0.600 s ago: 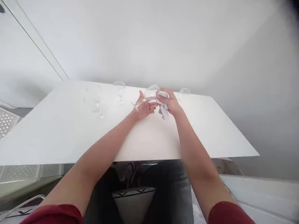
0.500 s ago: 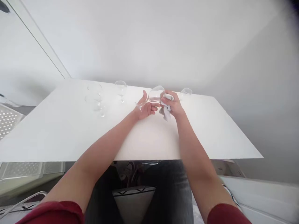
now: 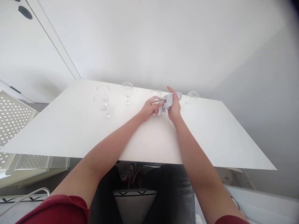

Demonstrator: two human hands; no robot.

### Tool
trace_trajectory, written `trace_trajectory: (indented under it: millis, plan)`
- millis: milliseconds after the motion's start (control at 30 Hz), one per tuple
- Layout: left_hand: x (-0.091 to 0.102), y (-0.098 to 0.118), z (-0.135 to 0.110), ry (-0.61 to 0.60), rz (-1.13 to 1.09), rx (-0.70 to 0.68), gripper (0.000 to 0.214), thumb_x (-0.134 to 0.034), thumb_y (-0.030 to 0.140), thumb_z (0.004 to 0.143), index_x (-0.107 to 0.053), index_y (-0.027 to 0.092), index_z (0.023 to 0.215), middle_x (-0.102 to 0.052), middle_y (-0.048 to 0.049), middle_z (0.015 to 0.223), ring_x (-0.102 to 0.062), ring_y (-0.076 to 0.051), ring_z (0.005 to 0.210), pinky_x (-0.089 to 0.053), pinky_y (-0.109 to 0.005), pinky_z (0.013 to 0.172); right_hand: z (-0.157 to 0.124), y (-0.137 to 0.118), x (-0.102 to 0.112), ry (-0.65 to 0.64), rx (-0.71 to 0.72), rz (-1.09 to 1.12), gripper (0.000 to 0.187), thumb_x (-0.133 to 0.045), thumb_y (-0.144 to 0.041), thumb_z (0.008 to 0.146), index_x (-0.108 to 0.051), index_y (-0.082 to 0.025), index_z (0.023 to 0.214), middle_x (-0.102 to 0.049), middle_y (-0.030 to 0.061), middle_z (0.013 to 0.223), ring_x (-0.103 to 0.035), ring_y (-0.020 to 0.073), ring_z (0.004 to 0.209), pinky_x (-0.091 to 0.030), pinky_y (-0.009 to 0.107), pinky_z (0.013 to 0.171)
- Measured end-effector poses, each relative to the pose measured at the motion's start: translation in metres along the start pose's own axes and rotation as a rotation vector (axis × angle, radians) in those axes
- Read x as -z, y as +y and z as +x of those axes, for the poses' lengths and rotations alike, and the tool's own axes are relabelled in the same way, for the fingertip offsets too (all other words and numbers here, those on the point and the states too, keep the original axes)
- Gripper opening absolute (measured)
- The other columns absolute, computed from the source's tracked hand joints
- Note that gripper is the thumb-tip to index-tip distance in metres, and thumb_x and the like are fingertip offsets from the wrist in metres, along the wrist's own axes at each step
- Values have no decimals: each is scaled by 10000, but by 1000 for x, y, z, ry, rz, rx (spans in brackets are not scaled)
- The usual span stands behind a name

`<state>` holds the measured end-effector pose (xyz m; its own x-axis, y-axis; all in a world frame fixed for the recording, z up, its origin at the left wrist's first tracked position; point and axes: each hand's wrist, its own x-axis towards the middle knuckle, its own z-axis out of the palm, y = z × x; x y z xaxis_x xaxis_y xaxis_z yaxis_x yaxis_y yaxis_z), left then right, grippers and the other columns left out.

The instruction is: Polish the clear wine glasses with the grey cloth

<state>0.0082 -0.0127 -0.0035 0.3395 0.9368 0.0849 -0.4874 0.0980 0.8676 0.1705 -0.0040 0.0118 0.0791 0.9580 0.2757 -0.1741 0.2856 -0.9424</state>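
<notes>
A clear stemmed glass (image 3: 155, 94) stands upright in my left hand (image 3: 149, 109), whose fingers are wrapped round it below the bowl. My right hand (image 3: 174, 107) grips a crumpled pale grey cloth (image 3: 168, 101), its index finger pointing up and away. One end of the cloth touches the fingers of my left hand beside the glass. Whether my left fingers also pinch the cloth, I cannot tell. Both hands are over the middle of the white table (image 3: 149, 143).
To the left are a stemmed glass (image 3: 127, 90) and two overlapping glasses (image 3: 101, 102). Another glass (image 3: 192, 95), tilted-looking, is at the right near the back edge. A wall (image 3: 149, 43) rises behind the table. A perforated white panel (image 3: 14, 121) is at far left.
The glass has turned from lying sideways across my open left hand to upright, with the left fingers now closed round it. My right hand and the cloth have moved off the bowl, slightly right.
</notes>
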Motion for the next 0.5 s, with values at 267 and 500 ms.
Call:
trace_trajectory:
  millis: [267, 500]
  plan:
    - [3, 8, 3, 261, -210, -195, 652, -1052, 379, 607, -576, 239, 1030, -493, 138, 611, -402, -18, 427, -322, -196, 432, 6, 10, 6, 41, -160, 341, 418, -595, -665, 1018, -739, -331, 1223, -774, 18, 1141, -727, 213, 1023, -630, 325, 756]
    - [4, 14, 0, 308, -312, -283, 657, -1056, 357, 605, -569, 252, 1034, -507, 132, 669, -407, -6, 447, -364, -187, 446, 5, 11, 16, 79, -268, 465, 316, -654, -524, 972, -740, -249, 1102, -795, 58, 1136, -742, 225, 1036, -657, 343, 776]
